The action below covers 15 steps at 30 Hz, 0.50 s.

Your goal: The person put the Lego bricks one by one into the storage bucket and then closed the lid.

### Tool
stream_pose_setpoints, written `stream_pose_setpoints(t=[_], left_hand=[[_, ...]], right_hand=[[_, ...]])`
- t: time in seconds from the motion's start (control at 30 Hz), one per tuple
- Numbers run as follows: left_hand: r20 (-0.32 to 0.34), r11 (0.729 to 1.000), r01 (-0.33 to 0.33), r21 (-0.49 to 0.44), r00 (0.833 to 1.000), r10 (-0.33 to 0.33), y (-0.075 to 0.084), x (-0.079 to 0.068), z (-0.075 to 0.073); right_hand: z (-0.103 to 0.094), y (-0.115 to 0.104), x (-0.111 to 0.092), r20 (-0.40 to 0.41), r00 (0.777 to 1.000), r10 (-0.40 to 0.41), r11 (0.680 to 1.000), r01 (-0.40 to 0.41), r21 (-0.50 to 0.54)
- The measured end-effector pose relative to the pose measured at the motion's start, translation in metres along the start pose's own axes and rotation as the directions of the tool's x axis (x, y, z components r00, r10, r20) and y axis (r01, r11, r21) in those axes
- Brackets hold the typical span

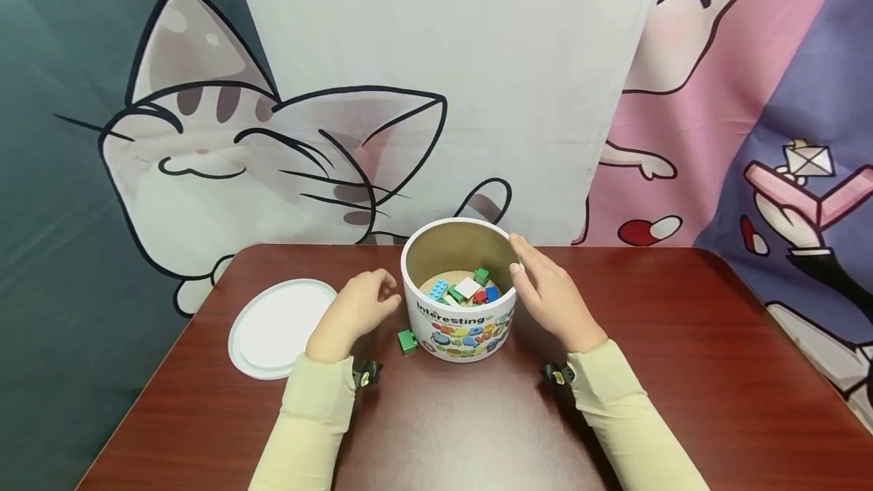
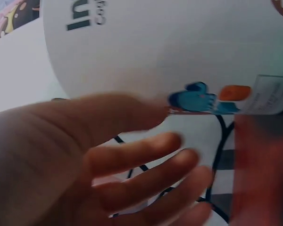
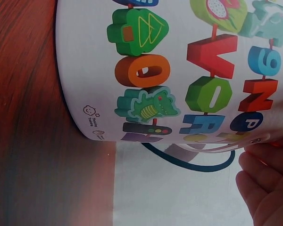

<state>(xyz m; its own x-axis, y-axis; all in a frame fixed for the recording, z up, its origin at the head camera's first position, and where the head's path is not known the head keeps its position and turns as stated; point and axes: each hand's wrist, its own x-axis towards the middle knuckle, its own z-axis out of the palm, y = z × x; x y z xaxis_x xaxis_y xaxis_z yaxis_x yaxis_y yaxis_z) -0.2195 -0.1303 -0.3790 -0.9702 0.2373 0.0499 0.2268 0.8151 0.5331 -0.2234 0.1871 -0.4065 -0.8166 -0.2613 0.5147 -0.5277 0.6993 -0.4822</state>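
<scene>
A white round tub (image 1: 464, 333) printed with "Interesting" and coloured shapes stands upright without its lid. Inside it lie several small building blocks, among them a white block (image 1: 467, 288), a light blue block (image 1: 439, 290) and a green block (image 1: 481, 276). My right hand (image 1: 551, 295) rests against the tub's right rim, fingers fairly straight. To the tub's left is my left hand (image 1: 358, 311), fingers loosely bent with nothing between them; in the left wrist view its thumb (image 2: 127, 113) is in front of the tub wall. One green block (image 1: 407, 342) lies on the table by the tub's lower left.
A white round lid (image 1: 280, 330) lies flat on the brown table (image 1: 648, 309), left of my left hand. Behind the table's far edge hangs a cloth backdrop (image 1: 443, 36) with cartoon animals.
</scene>
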Motion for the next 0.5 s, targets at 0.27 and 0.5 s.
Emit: stream_pose_setpoints(t=[0.27,0.5], left_hand=[[0.209,1.000,0.004,0.027,0.978,-0.010,-0.009,0.003,0.012],[0.276,0.998,-0.006,0.057,0.961,-0.010,-0.007,0.000,0.019]], right_hand=[[-0.001,0.000,0.001,0.006,1.000,0.010,1.000,-0.010,-0.018],[-0.001,0.000,0.002,0.004,1.000,0.012,1.000,-0.012,-0.012]])
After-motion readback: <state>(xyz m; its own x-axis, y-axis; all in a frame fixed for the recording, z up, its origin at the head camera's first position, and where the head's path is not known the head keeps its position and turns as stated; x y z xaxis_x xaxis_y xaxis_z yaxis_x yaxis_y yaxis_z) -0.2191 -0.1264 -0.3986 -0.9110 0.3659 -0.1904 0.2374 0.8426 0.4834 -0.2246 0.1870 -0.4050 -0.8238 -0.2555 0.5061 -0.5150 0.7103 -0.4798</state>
